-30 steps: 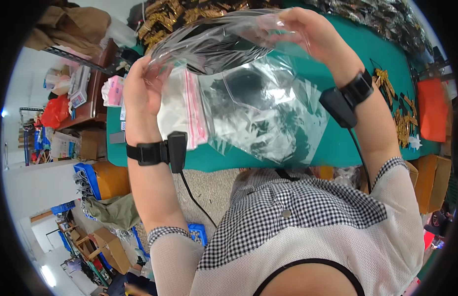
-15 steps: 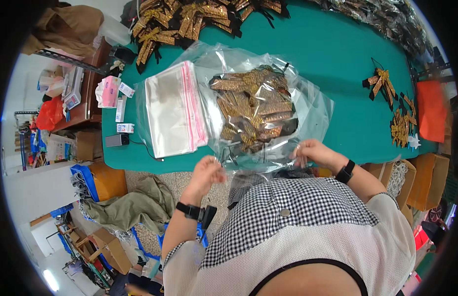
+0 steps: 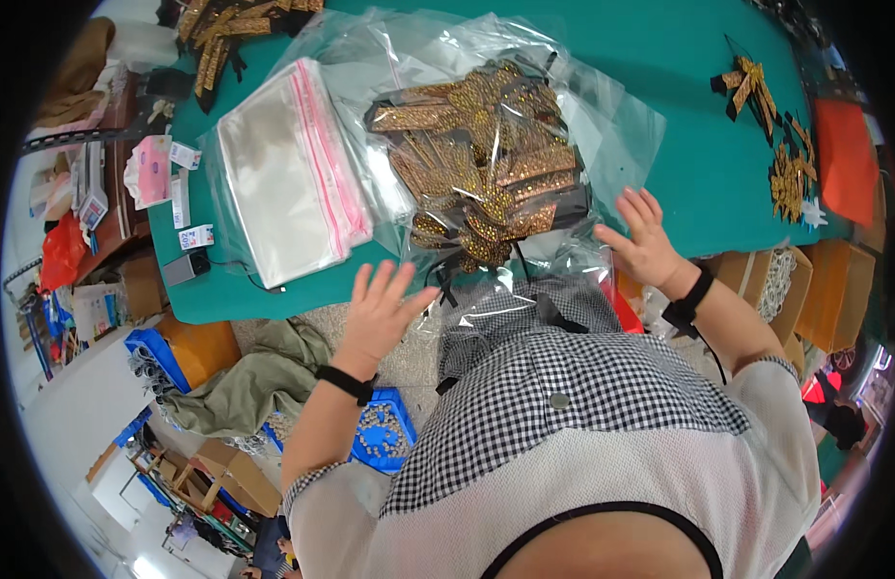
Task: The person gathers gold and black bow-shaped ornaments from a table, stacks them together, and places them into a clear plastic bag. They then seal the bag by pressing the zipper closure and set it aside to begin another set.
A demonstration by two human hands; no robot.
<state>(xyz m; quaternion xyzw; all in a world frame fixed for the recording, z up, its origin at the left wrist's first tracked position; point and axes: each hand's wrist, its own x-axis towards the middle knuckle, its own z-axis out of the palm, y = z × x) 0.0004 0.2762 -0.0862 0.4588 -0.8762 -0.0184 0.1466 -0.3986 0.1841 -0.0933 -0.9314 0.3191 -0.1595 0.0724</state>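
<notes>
A clear plastic bag (image 3: 616, 125) lies on the green table, its near end hanging over the edge toward my lap. Inside it, or under its film, is a pile of gold-sequinned black bows (image 3: 486, 154). My left hand (image 3: 382, 307) is beside the bag's near left corner, fingers spread, holding nothing. Over at the near right side, my right hand (image 3: 642, 239) is raised with fingers apart, close to the film; whether it touches cannot be made out. Left of the bag sits a stack of clear flat bags (image 3: 283, 174) with pink seal strips.
More gold bows (image 3: 237, 37) lie at the far left, others (image 3: 787, 181) at the right. A pink tissue pack (image 3: 148, 172), small white boxes (image 3: 196, 237) and a grey block with a cable (image 3: 185, 268) line the left edge. A blue tray (image 3: 385, 429) stands below.
Both hands have let go of the bag's near edge and opened. The bag with the bows appears nearer to me, its near end now over the table edge. My view has shifted.
</notes>
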